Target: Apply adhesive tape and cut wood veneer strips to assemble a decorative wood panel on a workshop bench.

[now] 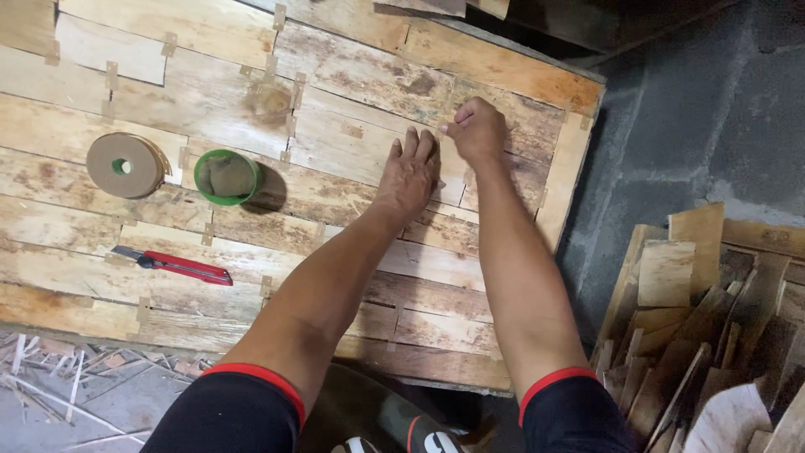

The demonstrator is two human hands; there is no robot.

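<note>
The sheet of pieced wood veneer [352, 92] lies flat across the bench, its pale, stained strips joined by short tabs of brown paper tape, and both hands work on it near its far right part. The left hand [408, 172] rests palm down on the veneer with its fingers [412, 144] spread flat and straight, gripping nothing, just pressing on the wood. Just beside it, touching or nearly so, the right hand [478, 130] is curled into a loose fist with thumb and forefinger pinched together at a seam between two strips; whether a scrap of tape sits in that pinch is too small to tell. Both forearms reach up from black sleeves with red cuffs. Further left on the same sheet, well apart from the hands, stands a green cup [226, 176] (something dull and brownish fills it), and beside that lies a roll of brown paper tape [126, 165] on its flat side. Nearer the person, a red utility knife [174, 265] lies on the veneer. Off the right edge, on the grey floor, a heap of loose veneer offcuts [704, 327] leans in a jumble.
</note>
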